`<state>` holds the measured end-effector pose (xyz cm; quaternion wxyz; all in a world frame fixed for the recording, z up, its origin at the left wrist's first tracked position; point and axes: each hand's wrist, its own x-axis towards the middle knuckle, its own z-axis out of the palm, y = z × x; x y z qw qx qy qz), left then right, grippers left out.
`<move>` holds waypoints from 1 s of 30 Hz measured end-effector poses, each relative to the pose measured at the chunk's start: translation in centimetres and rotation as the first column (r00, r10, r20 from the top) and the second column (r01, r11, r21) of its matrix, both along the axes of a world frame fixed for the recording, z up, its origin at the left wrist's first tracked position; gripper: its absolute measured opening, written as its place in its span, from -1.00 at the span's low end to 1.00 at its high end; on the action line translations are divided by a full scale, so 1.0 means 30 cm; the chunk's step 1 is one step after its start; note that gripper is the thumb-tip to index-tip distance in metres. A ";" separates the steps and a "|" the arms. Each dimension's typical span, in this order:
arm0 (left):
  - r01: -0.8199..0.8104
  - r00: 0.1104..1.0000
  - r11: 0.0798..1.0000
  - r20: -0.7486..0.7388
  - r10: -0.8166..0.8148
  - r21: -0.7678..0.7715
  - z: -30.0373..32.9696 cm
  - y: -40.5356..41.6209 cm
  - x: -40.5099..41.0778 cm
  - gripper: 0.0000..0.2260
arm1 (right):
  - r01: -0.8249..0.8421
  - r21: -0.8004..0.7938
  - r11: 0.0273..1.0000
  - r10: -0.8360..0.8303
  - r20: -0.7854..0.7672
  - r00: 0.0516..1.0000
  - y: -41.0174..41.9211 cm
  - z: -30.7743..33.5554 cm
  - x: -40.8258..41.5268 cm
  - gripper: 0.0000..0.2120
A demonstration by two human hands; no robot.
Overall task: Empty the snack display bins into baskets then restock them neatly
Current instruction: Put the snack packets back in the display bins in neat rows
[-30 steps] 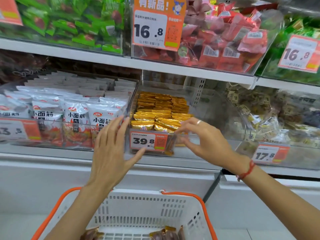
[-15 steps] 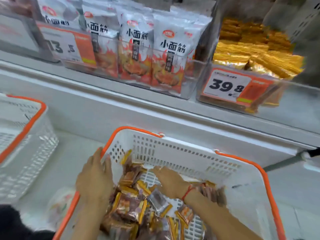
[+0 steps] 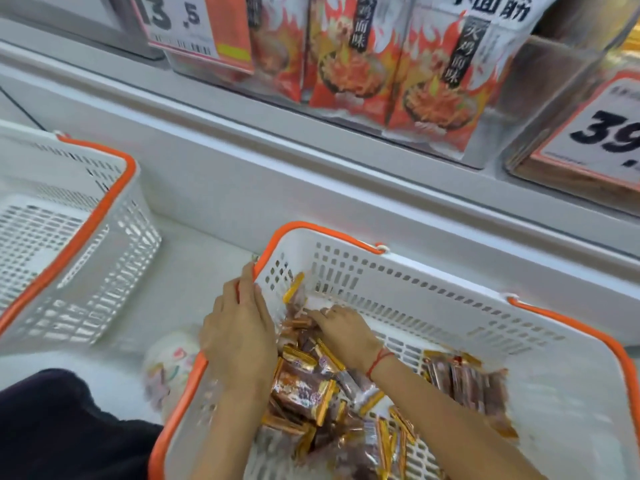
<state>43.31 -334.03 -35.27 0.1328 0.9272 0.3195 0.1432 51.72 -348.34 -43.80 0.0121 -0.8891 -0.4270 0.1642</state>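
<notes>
Two baskets are in play, and you're working the near basket (image 3: 429, 296), the one with the packets (image 3: 304, 386) heaped in its left half and a smaller clump by the right wall. Your left hand (image 3: 239, 337) lies flat along the orange rim at the left wall, fingers straight, gripping nothing. Your right hand (image 3: 341, 332) is down among the packets near the far-left corner, fingers curled in; whether it has one pinched yet, I can't tell through the blur.

By my read you're gathering a batch to go back up to the bin. Do it well: steady the basket with that left hand, scoop packets that already lie the same way, and square them into a stack before you lift, so they go in flat and aligned. Don't grab a loose fistful; slick wrappers will slide out.

Counts: two baskets, the second basket (image 3: 69, 230) off to the left showing nothing inside. Packets, too many and too jumbled to count. Three flame-printed bags (image 3: 353, 60) stand in the bin above, with two price tags in sight, 13.5 (image 3: 194, 26) and one starting 39 (image 3: 602, 140).
</notes>
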 end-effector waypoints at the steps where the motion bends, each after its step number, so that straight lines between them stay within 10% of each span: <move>1: -0.006 1.000 1.000 -0.004 0.006 -0.019 0.002 0.000 -0.001 -0.66 | 0.082 0.048 0.995 -0.080 -0.045 0.996 -0.032 0.025 -0.020 -0.64; 9: 0.208 0.975 0.933 0.134 -0.175 -0.292 0.071 -0.184 0.013 -0.68 | 0.757 0.286 0.588 -0.596 -0.479 0.644 -0.305 0.237 -0.111 -0.57; 14: 0.038 0.948 0.161 -0.015 -0.318 -0.986 0.168 -0.394 0.028 -0.44 | 0.622 0.448 0.642 -0.584 -0.240 0.775 -0.353 0.407 -0.163 -0.64; 18: 0.060 0.979 -0.095 0.077 -0.187 -0.994 0.112 -0.368 0.018 -0.41 | 0.589 0.359 0.724 -0.390 -0.492 0.778 -0.381 0.454 -0.181 -0.58; 21: 0.098 0.959 -0.172 0.139 -0.245 -0.980 0.109 -0.338 0.004 -0.63 | 0.738 0.380 0.557 -0.371 -0.682 0.631 -0.409 0.483 -0.172 -0.80; 25: 0.113 0.947 -0.159 0.155 -0.280 -0.981 0.120 -0.335 0.026 -0.46 | 0.847 0.418 0.328 -0.414 -0.743 0.526 -0.424 0.496 -0.170 -0.46; 30: 0.077 0.991 -0.363 0.113 -0.079 -0.929 0.115 -0.320 0.033 -0.88 | 0.914 0.387 0.124 -0.466 -0.790 0.398 -0.509 0.493 -0.096 -0.49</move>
